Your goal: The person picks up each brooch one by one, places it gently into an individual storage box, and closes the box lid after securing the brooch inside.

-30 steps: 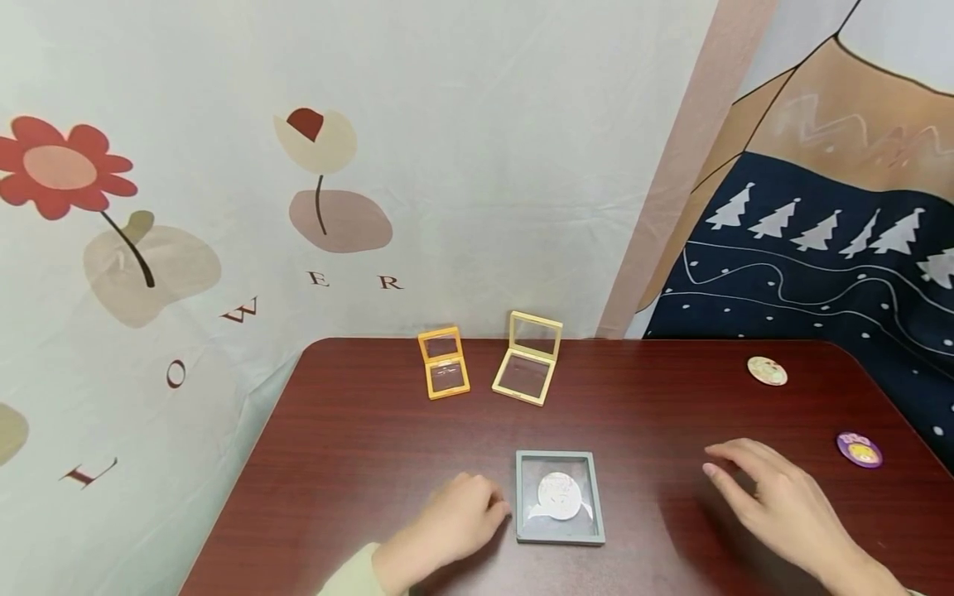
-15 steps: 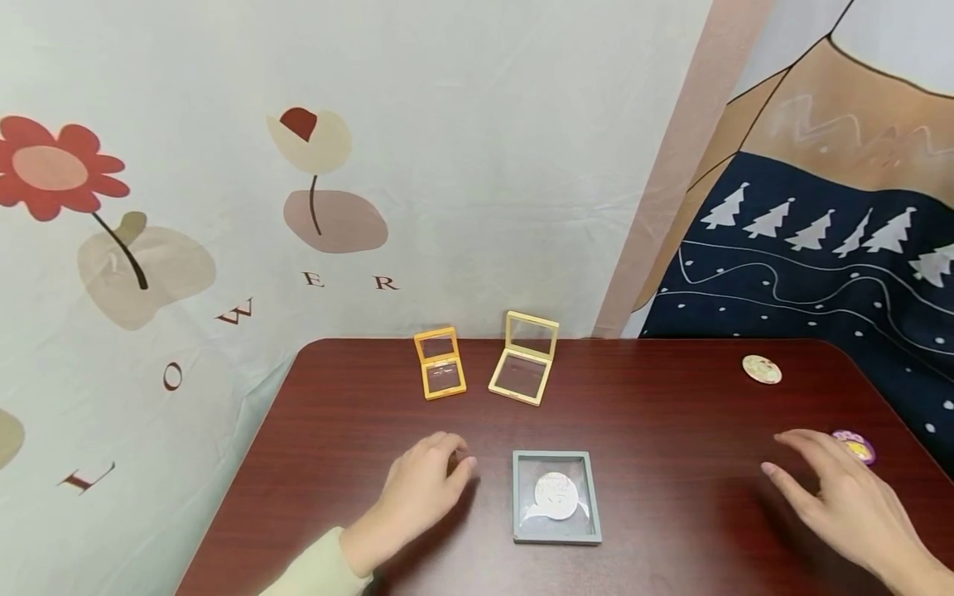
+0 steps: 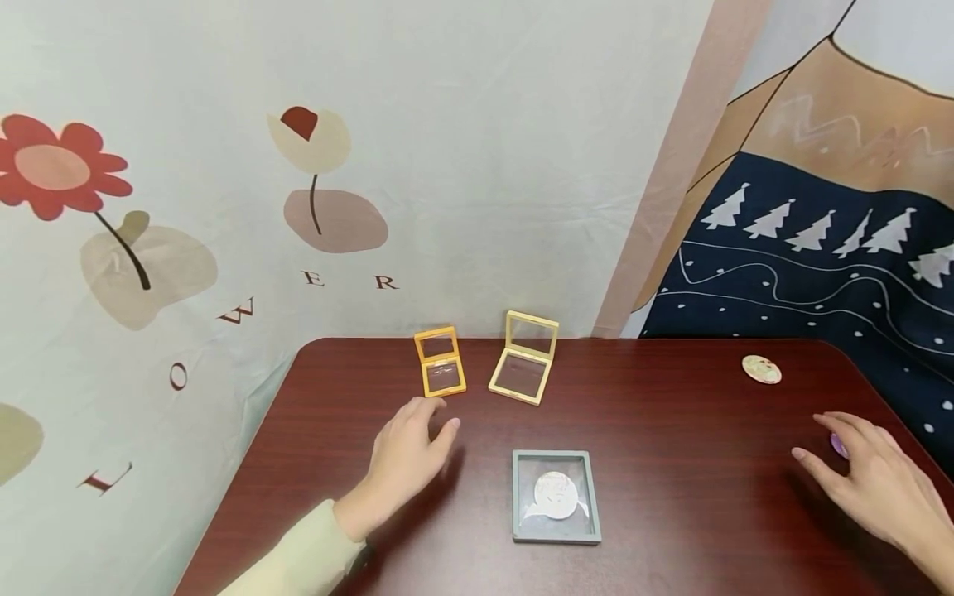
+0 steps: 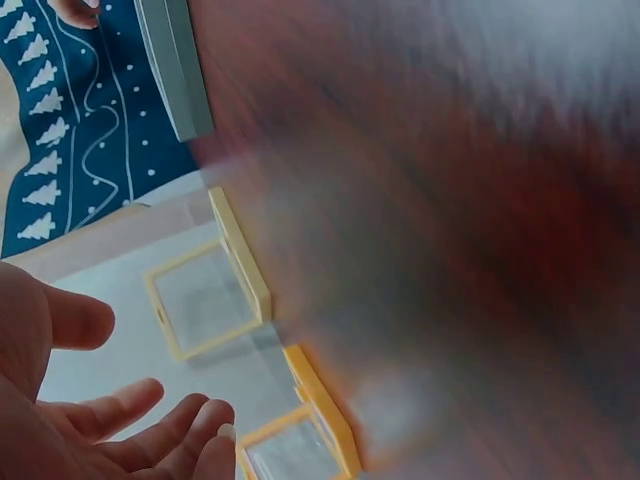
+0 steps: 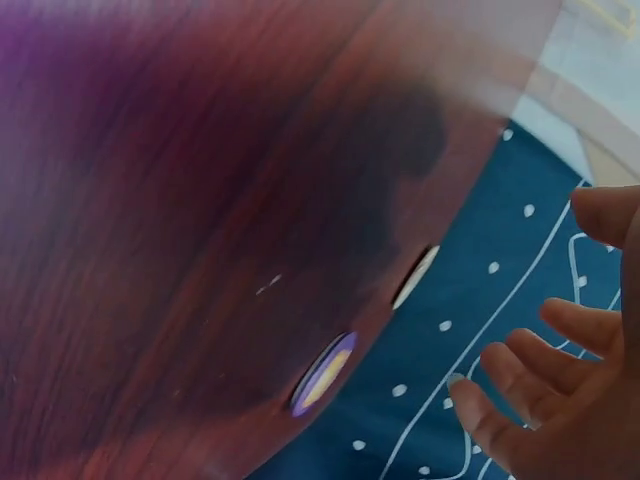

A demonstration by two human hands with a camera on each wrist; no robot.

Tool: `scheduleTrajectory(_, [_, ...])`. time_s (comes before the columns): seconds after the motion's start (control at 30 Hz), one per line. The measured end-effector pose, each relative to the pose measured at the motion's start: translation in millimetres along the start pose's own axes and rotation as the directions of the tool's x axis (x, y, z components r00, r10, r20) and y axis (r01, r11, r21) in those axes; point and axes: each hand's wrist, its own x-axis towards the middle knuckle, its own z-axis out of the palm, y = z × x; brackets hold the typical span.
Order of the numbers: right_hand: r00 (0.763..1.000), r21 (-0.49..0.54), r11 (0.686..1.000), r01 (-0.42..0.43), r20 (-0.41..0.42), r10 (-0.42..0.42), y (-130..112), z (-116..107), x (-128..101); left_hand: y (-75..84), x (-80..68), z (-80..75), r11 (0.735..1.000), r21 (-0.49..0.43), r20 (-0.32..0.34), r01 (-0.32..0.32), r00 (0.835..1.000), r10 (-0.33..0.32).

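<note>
My left hand (image 3: 406, 455) is over the table with its fingers relaxed, fingertips close to the small orange display frame (image 3: 444, 377), which stands unfolded at the back. To its right is a larger pale yellow display frame (image 3: 522, 375), unfolded too. My right hand (image 3: 879, 476), loosely spread and holding nothing, hovers by the purple round badge (image 3: 839, 445) and covers most of it in the head view; in the right wrist view the purple badge (image 5: 324, 375) shows whole. A grey-green square frame (image 3: 556, 538) lies closed at the front middle, with a white round badge (image 3: 556, 495) behind its clear film.
A cream round badge (image 3: 762, 369) lies at the back right of the dark red table (image 3: 656, 414). Behind the table hangs a printed cloth (image 3: 477, 165) with flowers, letters and, on the right, trees.
My left hand has moved away from the grey-green frame, forward and left toward the orange frame. The right hand has moved right, over the purple badge. The frames and badges stay put.
</note>
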Motion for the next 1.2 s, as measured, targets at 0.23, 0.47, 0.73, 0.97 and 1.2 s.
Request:
scheduleTrajectory(0.23, [0.996,-0.038,0.997,-0.064,0.054,0.066,16.5,0.5,9.8,-12.3,14.5,3.5,0.999,0.017,-0.027,0.029,0.999,-0.029])
scheduleTrajectory(0.47, [0.99,-0.076,0.993,-0.095,0.096,0.102,29.6,0.9,16.3,-26.6,32.7,8.6,0.996,0.04,-0.036,0.077,0.996,-0.076])
scheduleTrajectory(0.73, [0.961,-0.133,0.977,-0.166,0.2,0.191,42.7,4.0,17.6,-38.1,47.7,13.1,0.99,0.077,-0.002,0.121,0.993,-0.121])
scheduleTrajectory(0.97, [0.941,-0.164,0.968,-0.188,0.251,0.226,51.8,9.9,21.8,-47.5,62.3,14.8,0.976,0.099,0.056,0.192,0.979,-0.198])
scheduleTrajectory(1.2, [0.942,-0.174,0.972,-0.158,0.267,0.201,57.6,10.0,25.3,-51.0,71.0,16.0,0.97,0.105,0.082,0.217,0.971,-0.226])
